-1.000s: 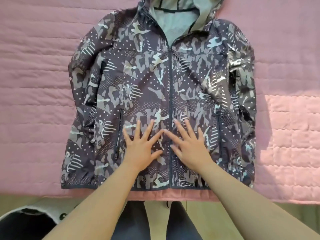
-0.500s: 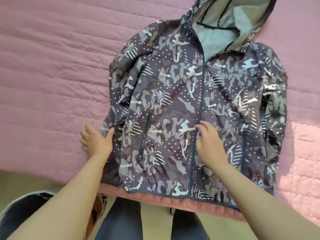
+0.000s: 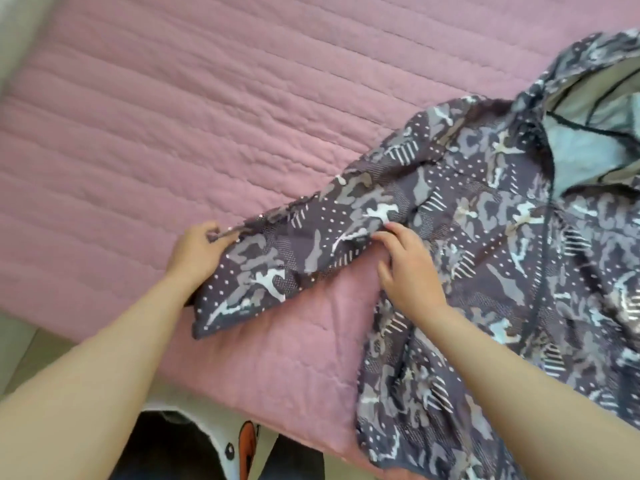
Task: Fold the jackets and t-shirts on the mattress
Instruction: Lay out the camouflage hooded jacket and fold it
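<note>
Well, at the far left you see a strip of pale floor (image 3: 20, 358) beside the pink quilted mattress (image 3: 173, 133), whose upper left corner blurs into something light that is hard to make out. Your left hand (image 3: 195, 258) sits at the end of the sleeve (image 3: 294, 251), thumb and fingers curled round the cuff edge and pinching it. The fabric drapes over the heel of that hand, so how much of it lies in the palm cannot be told. Below the mattress edge, partly hidden by your left forearm, is a white item (image 3: 239, 441) with orange and black marks, too cut off to identify. The sleeve is stretched leftward across the mattress, with bare quilt showing between it and the jacket's side. Your right hand (image 3: 408, 271) lies flat where sleeve meets body, fingers straight and slightly apart, pressing on the cloth and gripping nothing. The camouflage jacket (image 3: 502, 237) lies front up on the mattress with its zip (image 3: 543, 271) running down the middle. Its far side runs off the right edge and its hem off the bottom. The hood (image 3: 588, 109), grey lining showing, is also cropped at the right.
</note>
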Action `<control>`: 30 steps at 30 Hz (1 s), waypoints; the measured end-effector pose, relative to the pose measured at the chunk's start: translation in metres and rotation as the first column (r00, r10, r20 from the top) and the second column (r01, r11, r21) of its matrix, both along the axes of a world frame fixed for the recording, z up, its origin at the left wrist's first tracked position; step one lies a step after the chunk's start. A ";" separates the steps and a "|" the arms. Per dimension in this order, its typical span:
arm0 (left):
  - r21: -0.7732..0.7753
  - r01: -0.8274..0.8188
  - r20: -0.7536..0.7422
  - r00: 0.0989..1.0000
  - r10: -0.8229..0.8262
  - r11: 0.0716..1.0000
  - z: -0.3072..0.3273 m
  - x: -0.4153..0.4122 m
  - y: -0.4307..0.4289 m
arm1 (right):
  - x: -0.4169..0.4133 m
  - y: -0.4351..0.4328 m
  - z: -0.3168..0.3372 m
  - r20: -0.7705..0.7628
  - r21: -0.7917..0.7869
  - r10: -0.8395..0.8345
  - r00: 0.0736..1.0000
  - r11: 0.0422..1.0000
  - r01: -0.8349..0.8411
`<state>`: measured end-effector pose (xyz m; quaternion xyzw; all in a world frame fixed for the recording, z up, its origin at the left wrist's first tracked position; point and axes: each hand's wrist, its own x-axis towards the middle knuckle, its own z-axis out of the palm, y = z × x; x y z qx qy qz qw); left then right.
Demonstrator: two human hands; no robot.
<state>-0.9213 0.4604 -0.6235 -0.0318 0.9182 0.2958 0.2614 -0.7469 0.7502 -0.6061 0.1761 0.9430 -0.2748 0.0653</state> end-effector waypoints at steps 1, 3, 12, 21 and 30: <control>-0.050 0.034 -0.038 0.999 -0.036 0.998 0.005 -0.024 -0.011 | -0.016 -0.007 -0.001 0.008 0.012 0.016 1.000 1.000 -0.017; -0.127 0.070 -0.123 0.989 -0.086 0.989 0.020 -0.075 -0.022 | -0.052 -0.021 -0.001 0.034 0.030 0.069 0.997 0.997 -0.070; -0.345 0.092 -0.187 0.969 -0.164 0.934 0.009 -0.181 -0.056 | -0.163 -0.053 -0.025 0.387 -0.092 0.357 0.850 0.932 -0.350; 0.173 -0.306 0.014 0.951 0.308 0.936 -0.008 -0.158 -0.114 | -0.154 0.004 -0.044 0.097 0.178 -0.477 0.874 0.872 0.456; 0.113 -0.550 -0.016 0.831 0.555 0.827 -0.029 -0.137 -0.105 | -0.213 0.002 -0.046 0.226 0.165 -0.381 0.896 0.922 0.351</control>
